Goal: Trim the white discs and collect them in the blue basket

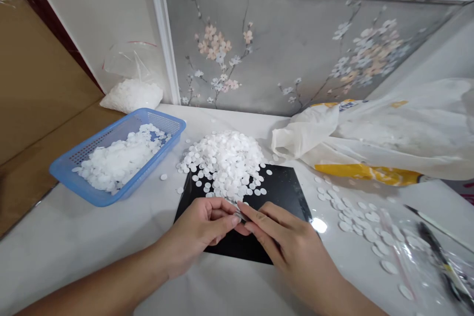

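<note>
My left hand (205, 227) and my right hand (283, 232) meet above a black mat (287, 182). Between the fingertips of my left hand is a small white disc (238, 215). The fingers of my right hand pinch a small thin dark object (243, 216) against it; what it is cannot be made out. Just beyond my fingers, a heap of white discs (231, 158) lies partly on the mat and partly on the white table.
A blue basket (89, 195) with white discs stands at the left, a clear bag of white pieces (133, 95) behind it. At the right lie a white and yellow plastic bag (370, 143), scattered discs (348, 215), a thin pointed tool (437, 224) and black-handled tools (433, 244).
</note>
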Tool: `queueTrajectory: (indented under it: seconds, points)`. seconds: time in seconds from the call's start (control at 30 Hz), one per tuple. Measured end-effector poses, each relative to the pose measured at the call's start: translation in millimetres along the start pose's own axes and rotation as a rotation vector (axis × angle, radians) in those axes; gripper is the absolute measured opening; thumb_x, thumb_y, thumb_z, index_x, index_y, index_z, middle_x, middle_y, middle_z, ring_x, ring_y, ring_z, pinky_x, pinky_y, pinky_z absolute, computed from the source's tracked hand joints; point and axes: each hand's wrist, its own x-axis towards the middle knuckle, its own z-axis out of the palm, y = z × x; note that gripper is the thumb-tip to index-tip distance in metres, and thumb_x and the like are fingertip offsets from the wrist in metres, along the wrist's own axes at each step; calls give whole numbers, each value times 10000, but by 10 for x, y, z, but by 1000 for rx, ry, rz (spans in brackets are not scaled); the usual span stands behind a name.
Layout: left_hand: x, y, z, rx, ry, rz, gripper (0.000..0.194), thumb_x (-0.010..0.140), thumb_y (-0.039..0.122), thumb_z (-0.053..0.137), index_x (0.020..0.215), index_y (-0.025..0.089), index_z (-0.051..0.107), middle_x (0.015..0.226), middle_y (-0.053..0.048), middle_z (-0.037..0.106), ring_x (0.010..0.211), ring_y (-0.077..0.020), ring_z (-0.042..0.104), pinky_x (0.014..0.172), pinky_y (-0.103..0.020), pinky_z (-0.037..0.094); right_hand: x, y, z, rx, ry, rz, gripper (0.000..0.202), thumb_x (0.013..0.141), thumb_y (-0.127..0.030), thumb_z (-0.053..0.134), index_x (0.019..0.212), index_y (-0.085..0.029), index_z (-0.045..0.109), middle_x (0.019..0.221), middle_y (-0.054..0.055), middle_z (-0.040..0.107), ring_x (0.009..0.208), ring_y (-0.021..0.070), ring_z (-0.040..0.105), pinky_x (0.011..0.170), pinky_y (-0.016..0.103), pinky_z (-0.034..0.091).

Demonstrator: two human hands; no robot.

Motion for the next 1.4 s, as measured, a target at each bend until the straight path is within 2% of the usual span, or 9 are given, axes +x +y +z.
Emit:
queueTrajectory:
  seconds: [0.63, 0.73, 0.87, 0.9, 1.0, 1.07, 1.13, 1.27, 1.4]
  points:
    - [0, -13, -1, -2, -11, -14, 201, 787, 311, 616, 856, 122, 618, 811, -104, 722, 467, -45, 288, 463, -224, 197, 14, 3, 12, -103, 29, -81, 371, 977, -240, 317, 1145, -153, 636, 698, 46, 590, 588, 132, 595, 465, 209, 449]
    - [13, 0, -26, 18, 1, -36, 217, 780, 304, 619, 905, 126, 629, 787, -94, 719, 459, -45, 267, 460, -224, 193, 43, 85, -11, -169, 21, 11, 377, 979, -261, 298, 1165, -201, 621, 691, 30, 580, 538, 122, 582, 453, 205, 430]
    - [38, 62, -109, -30, 71, -5, 184, 799, 294, 586, 892, 143, 636, 743, -55, 682, 479, -53, 283, 459, -218, 184, 114, 324, -89, -273, 78, 270, 371, 967, -330, 290, 1231, -210, 522, 779, 40, 623, 547, 161, 600, 454, 248, 416]
    - [47, 80, -136, -56, 101, 9, 176, 812, 310, 567, 843, 147, 627, 716, -38, 659, 481, -53, 287, 454, -217, 175, 129, 381, -108, -270, 69, 332, 348, 955, -373, 323, 1173, -206, 537, 726, 24, 623, 528, 170, 591, 453, 256, 408]
    - [78, 115, -209, -124, 200, 30, 282, 844, 358, 511, 653, 152, 539, 629, -2, 565, 487, -57, 312, 451, -212, 189, 154, 480, -133, -185, -3, 449, 280, 909, -454, 421, 792, -231, 543, 494, -47, 512, 423, 157, 504, 433, 252, 359]
    - [95, 113, -244, -157, 233, 32, 317, 854, 371, 489, 623, 155, 505, 637, -6, 552, 504, -62, 340, 465, -208, 229, 157, 475, -113, -77, -4, 448, 273, 905, -407, 451, 696, -234, 481, 512, -46, 515, 451, 147, 504, 452, 246, 368]
    - [106, 93, -266, -163, 226, 31, 238, 847, 353, 498, 723, 157, 556, 689, -20, 580, 537, -74, 384, 482, -208, 255, 154, 436, -67, 28, 25, 404, 206, 914, -340, 445, 750, -231, 506, 656, -15, 590, 568, 154, 566, 524, 249, 421]
    - [112, 58, -270, 7, 163, 12, 195, 799, 293, 549, 935, 167, 610, 774, -20, 581, 640, -100, 450, 523, -213, 278, 143, 366, 68, 134, -1, 298, 200, 921, -286, 435, 828, -222, 600, 851, 33, 602, 744, 170, 614, 664, 272, 480]
    - [82, 64, -248, 379, 116, 57, 142, 757, 326, 600, 798, 190, 605, 654, 49, 444, 585, -91, 373, 551, -222, 271, 142, 358, 173, 89, -103, 265, 112, 867, -263, 542, 836, -213, 637, 867, 27, 591, 631, 145, 600, 617, 274, 479]
